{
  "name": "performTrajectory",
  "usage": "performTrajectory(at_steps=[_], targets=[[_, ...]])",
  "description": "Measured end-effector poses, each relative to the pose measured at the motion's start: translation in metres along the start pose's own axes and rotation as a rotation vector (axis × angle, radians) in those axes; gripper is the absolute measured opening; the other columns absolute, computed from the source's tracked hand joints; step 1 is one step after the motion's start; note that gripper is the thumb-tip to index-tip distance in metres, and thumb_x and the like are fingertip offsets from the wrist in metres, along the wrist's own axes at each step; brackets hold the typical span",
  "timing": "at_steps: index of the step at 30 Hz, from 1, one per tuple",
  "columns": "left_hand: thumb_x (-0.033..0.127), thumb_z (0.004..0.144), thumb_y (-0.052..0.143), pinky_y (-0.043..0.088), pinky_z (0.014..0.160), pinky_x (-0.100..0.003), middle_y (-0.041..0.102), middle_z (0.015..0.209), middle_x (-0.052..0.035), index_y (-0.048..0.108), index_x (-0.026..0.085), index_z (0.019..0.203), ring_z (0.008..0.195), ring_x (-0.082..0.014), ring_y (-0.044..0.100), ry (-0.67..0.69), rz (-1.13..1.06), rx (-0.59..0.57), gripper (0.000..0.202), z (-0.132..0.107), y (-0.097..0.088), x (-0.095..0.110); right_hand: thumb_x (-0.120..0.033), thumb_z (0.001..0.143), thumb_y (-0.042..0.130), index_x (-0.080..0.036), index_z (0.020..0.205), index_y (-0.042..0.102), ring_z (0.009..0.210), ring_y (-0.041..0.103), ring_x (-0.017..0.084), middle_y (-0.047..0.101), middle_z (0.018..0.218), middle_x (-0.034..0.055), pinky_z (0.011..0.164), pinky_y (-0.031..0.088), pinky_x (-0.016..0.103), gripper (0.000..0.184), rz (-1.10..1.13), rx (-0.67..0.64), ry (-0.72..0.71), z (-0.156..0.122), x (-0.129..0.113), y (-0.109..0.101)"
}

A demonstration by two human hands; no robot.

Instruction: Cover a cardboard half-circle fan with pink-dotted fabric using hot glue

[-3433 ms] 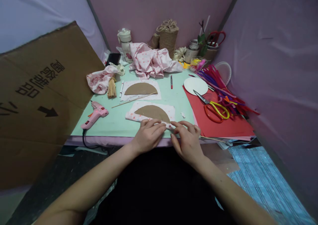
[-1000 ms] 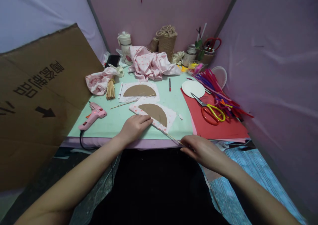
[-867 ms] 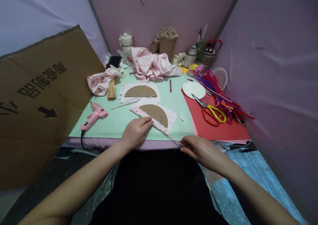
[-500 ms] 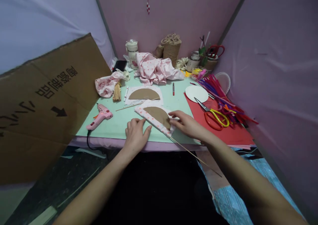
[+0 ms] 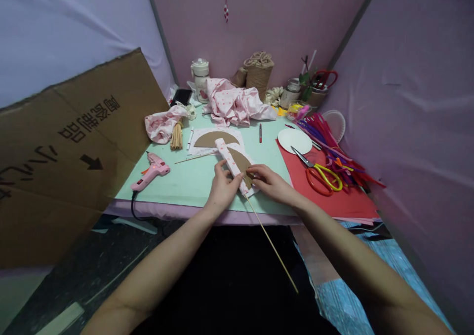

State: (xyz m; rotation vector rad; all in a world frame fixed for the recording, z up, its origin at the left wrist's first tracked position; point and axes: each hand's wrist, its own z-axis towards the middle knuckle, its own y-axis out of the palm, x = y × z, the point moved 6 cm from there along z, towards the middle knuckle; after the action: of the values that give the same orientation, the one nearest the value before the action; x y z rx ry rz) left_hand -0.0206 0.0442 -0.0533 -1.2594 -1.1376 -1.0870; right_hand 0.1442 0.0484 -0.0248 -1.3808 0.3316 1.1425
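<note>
My left hand [image 5: 222, 189] is closed on the near left edge of a white fabric piece with red dots [image 5: 228, 158], its thumb pressing on the folded strip. Under that strip lies a brown cardboard half-disc [image 5: 240, 161], partly covered. A thin wooden stick [image 5: 272, 246] sticks out from the fold's lower end, past the table edge towards my body. My right hand [image 5: 272, 183] has its fingers bent over the right side of the cardboard and cloth, their tips partly hidden. Just behind, another cardboard half-disc [image 5: 211, 138] lies on fabric, with a second stick [image 5: 192, 157] beside it.
At left lie a pink glue gun [image 5: 151, 172] and a bundle of sticks [image 5: 177, 136]; a large cardboard sheet [image 5: 81, 142] leans there. Scissors [image 5: 314, 169] rest on red sheets [image 5: 344, 204] at right, near pipe cleaners [image 5: 329, 137]. Crumpled fabric [image 5: 237, 103] lies at the back.
The fabric with its cardboard and stick has turned clockwise, the fold now steeper. My left hand has moved right and up from the table onto the fold.
</note>
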Motion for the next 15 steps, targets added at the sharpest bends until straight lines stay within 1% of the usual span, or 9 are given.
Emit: performTrajectory(at_steps=[2, 4, 6, 8, 10, 11, 12, 13, 15], targets=[[0.02, 0.08, 0.065, 0.059, 0.069, -0.033, 0.07, 0.113, -0.0141, 0.032, 0.019, 0.133, 0.072, -0.0177, 0.071, 0.001, -0.017, 0.0, 0.063, 0.013, 0.003, 0.008, -0.021, 0.086, 0.052, -0.023, 0.113, 0.064, 0.117, 0.059, 0.022, 0.059, 0.125, 0.0114, 0.098, 0.052, 0.041, 0.029, 0.052, 0.054, 0.001, 0.0, 0.002, -0.005], [0.014, 0.078, 0.063, 0.058, 0.07, -0.033, 0.069, 0.115, -0.0141, 0.032, 0.019, 0.134, 0.074, -0.0172, 0.071, 0.037, -0.015, -0.057, 0.065, 0.028, 0.005, 0.03, -0.026, 0.087, 0.055, -0.025, 0.113, 0.063, 0.122, 0.056, 0.023, 0.056, 0.129, 0.0108, 0.098, 0.052, 0.041, 0.028, 0.106, 0.167, 0.013, -0.001, 0.002, -0.018], [0.01, 0.076, 0.062, 0.058, 0.074, -0.033, 0.069, 0.114, -0.0124, 0.032, 0.019, 0.138, 0.079, -0.017, 0.07, 0.086, 0.01, -0.133, 0.069, 0.047, 0.004, 0.065, -0.029, 0.087, 0.056, -0.027, 0.113, 0.061, 0.124, 0.054, 0.023, 0.053, 0.13, 0.01, 0.096, 0.054, 0.041, 0.027, 0.125, 0.329, 0.027, -0.004, -0.001, -0.039], [0.009, 0.076, 0.062, 0.058, 0.077, -0.034, 0.069, 0.112, -0.008, 0.032, 0.023, 0.14, 0.081, -0.0164, 0.07, 0.135, 0.013, -0.202, 0.072, 0.068, -0.001, 0.106, -0.029, 0.087, 0.056, -0.027, 0.113, 0.059, 0.122, 0.054, 0.024, 0.053, 0.128, 0.0096, 0.093, 0.055, 0.042, 0.026, 0.082, 0.482, 0.011, -0.009, -0.009, -0.059], [0.007, 0.076, 0.062, 0.058, 0.078, -0.034, 0.07, 0.106, -0.0048, 0.035, 0.025, 0.14, 0.082, -0.0157, 0.069, 0.127, 0.018, -0.275, 0.072, 0.087, -0.008, 0.142, -0.028, 0.086, 0.058, -0.027, 0.114, 0.056, 0.12, 0.053, 0.025, 0.053, 0.126, 0.0099, 0.091, 0.055, 0.043, 0.028, -0.033, 0.584, -0.04, -0.014, -0.024, -0.073], [0.006, 0.076, 0.063, 0.057, 0.078, -0.035, 0.07, 0.105, -0.0046, 0.037, 0.025, 0.139, 0.082, -0.016, 0.069, 0.102, 0.026, -0.319, 0.071, 0.095, -0.012, 0.154, -0.028, 0.085, 0.059, -0.027, 0.116, 0.055, 0.121, 0.052, 0.026, 0.052, 0.126, 0.0105, 0.09, 0.054, 0.044, 0.032, -0.117, 0.616, -0.073, -0.016, -0.032, -0.076], [0.005, 0.076, 0.064, 0.057, 0.079, -0.036, 0.069, 0.104, -0.0049, 0.04, 0.025, 0.138, 0.083, -0.0163, 0.07, 0.078, 0.028, -0.359, 0.069, 0.101, -0.015, 0.162, -0.028, 0.084, 0.062, -0.027, 0.119, 0.052, 0.122, 0.05, 0.028, 0.051, 0.127, 0.0114, 0.092, 0.052, 0.046, 0.037, -0.214, 0.639, -0.108, -0.019, -0.04, -0.075], [0.005, 0.077, 0.065, 0.057, 0.079, -0.036, 0.069, 0.103, -0.0051, 0.044, 0.025, 0.137, 0.083, -0.0166, 0.07, 0.044, 0.023, -0.405, 0.067, 0.104, -0.018, 0.165, -0.029, 0.083, 0.064, -0.027, 0.123, 0.05, 0.125, 0.048, 0.03, 0.049, 0.129, 0.0122, 0.095, 0.05, 0.048, 0.042, -0.315, 0.654, -0.148, -0.021, -0.047, -0.072], [0.006, 0.077, 0.067, 0.057, 0.078, -0.036, 0.069, 0.103, -0.0056, 0.05, 0.023, 0.132, 0.081, -0.0166, 0.07, -0.062, -0.007, -0.494, 0.06, 0.104, -0.023, 0.153, -0.03, 0.082, 0.067, -0.028, 0.127, 0.045, 0.129, 0.043, 0.032, 0.046, 0.134, 0.0131, 0.101, 0.042, 0.053, 0.051, -0.501, 0.653, -0.229, -0.026, -0.056, -0.056]])
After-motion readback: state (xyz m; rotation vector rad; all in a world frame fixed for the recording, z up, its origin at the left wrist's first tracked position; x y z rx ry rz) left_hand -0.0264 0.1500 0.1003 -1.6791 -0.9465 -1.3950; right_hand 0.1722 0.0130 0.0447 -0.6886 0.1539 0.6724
